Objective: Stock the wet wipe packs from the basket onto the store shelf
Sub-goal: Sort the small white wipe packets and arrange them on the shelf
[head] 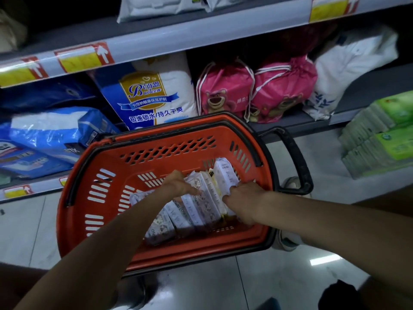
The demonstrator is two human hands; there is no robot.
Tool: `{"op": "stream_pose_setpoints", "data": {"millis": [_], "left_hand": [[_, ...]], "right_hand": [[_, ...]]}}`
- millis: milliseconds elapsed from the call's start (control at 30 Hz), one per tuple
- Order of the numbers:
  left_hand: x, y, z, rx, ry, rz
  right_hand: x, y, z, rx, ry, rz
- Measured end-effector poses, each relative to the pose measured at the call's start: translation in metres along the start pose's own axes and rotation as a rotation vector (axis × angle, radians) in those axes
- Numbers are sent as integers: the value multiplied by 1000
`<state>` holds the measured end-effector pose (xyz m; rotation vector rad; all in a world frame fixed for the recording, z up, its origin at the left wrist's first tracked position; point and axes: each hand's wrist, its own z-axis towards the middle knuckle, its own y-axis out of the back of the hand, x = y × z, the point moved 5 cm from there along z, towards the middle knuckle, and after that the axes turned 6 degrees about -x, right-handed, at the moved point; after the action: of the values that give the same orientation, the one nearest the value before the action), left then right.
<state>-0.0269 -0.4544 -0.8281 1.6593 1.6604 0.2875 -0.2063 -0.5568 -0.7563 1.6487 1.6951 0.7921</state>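
— Store aisle, shelf (290, 125) behind. Packs (201, 209)?
— Upright in a row inside the basket (156, 139).
— Hands?
— Left hand (178, 186) on the packs, fingers (192, 190) straight. Right hand (243, 198) curled round the row's end.

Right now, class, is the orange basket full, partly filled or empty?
Partly filled: wet wipe packs stand in a row on the floor of the basket, and its slotted walls rise bare above them.
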Motion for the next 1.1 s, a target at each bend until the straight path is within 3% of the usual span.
{"op": "stream_pose_setpoints", "data": {"millis": [200,433,667,933,1100], "left_hand": [[-10,26,-32,-38,-65,-79],[-17,75,-85,-113,-68,-388],[19,120,-112,-172,-19,-726],[46,119,-134,-58,-22,-1114],[36,112,-146,0,-53,-1208]], "right_hand": [[9,15,-5,-17,-5,-9],[20,41,-16,-168,-28,26],[13,60,-14,-341,-70,132],[13,91,-27,-716,-49,152],[11,95,-30,-1029,7,121]]}}
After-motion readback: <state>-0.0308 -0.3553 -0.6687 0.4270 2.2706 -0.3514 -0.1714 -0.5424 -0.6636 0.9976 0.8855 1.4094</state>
